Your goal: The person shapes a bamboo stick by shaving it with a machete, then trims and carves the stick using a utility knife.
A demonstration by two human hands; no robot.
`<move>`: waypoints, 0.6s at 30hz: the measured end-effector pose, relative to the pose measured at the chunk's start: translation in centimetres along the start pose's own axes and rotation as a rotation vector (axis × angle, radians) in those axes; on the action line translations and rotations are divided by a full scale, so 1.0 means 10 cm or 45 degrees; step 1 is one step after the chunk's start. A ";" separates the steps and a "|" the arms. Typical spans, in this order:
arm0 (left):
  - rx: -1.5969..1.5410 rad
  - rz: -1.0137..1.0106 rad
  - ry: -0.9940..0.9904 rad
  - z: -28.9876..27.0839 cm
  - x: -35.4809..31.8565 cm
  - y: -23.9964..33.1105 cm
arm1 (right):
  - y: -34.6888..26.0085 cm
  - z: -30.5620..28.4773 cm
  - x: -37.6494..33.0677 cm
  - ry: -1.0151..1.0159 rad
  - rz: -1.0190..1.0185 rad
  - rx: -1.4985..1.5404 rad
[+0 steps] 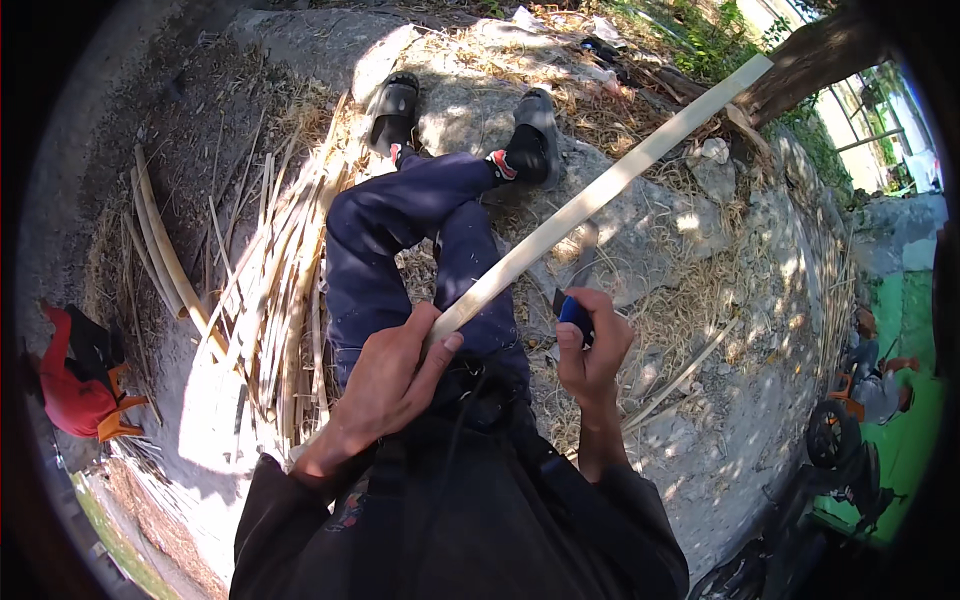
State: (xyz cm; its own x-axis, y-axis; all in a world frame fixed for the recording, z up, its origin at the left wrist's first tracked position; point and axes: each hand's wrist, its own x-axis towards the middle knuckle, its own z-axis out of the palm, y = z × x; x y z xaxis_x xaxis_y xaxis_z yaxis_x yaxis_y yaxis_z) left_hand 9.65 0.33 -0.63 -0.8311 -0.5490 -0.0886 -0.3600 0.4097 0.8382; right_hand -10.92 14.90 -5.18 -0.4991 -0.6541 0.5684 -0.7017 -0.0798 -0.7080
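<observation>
My left hand (385,378) is closed around the lower end of a long, pale, flat strip of split wood or bamboo (610,185). From above my lap the strip slants up to the far right, ending near a tree trunk. My right hand (597,350) grips the blue handle of a knife (575,313), the thumb pressed along it. Its blade, somewhat blurred, points away from me beneath the strip. Between blade and strip I cannot tell whether there is contact. My legs in dark blue trousers (380,225) stretch out under the strip, with the ankles close together.
A pile of long pale strips (290,290) lies left of my legs, with thicker curved pieces (160,240) beyond. Rock (640,235) and dry shavings (660,310) cover the ground at right. A person in red (75,370) sits far left; another person (880,385) is far right near a motorcycle (835,435).
</observation>
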 end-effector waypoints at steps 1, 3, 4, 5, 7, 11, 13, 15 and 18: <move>-0.025 0.059 -0.017 0.00 -0.01 -0.01 | -0.06 0.05 0.01 -0.011 0.004 0.019; -0.037 0.050 -0.014 0.00 -0.04 0.00 | -0.12 0.14 0.05 -0.166 -0.093 -0.054; -0.054 0.058 -0.023 0.00 -0.06 0.00 | -0.13 0.19 0.04 -0.176 -0.093 -0.039; -0.043 0.068 -0.016 0.00 -0.08 -0.01 | -0.13 0.21 0.06 -0.220 -0.095 -0.034; -0.045 0.077 0.022 -0.01 -0.13 -0.04 | -0.16 0.26 0.08 -0.270 -0.100 -0.026; 0.035 0.161 0.126 -0.01 -0.17 -0.03 | -0.19 0.30 0.10 -0.275 -0.158 -0.031; 0.073 0.163 0.138 0.01 -0.20 -0.05 | -0.19 0.29 0.10 -0.281 -0.173 -0.038; 0.113 0.170 0.152 0.02 -0.22 -0.07 | -0.16 0.30 0.10 -0.253 -0.227 -0.091; 0.066 0.164 0.120 0.01 -0.24 -0.05 | -0.17 0.25 0.11 -0.189 -0.221 -0.165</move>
State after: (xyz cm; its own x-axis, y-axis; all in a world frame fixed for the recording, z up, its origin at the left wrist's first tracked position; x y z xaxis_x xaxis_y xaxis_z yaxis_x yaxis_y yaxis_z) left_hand 11.76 1.47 -0.89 -0.8292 -0.5544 0.0709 -0.2764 0.5169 0.8102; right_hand -8.98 12.44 -4.37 -0.2925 -0.7428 0.6022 -0.8342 -0.1096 -0.5405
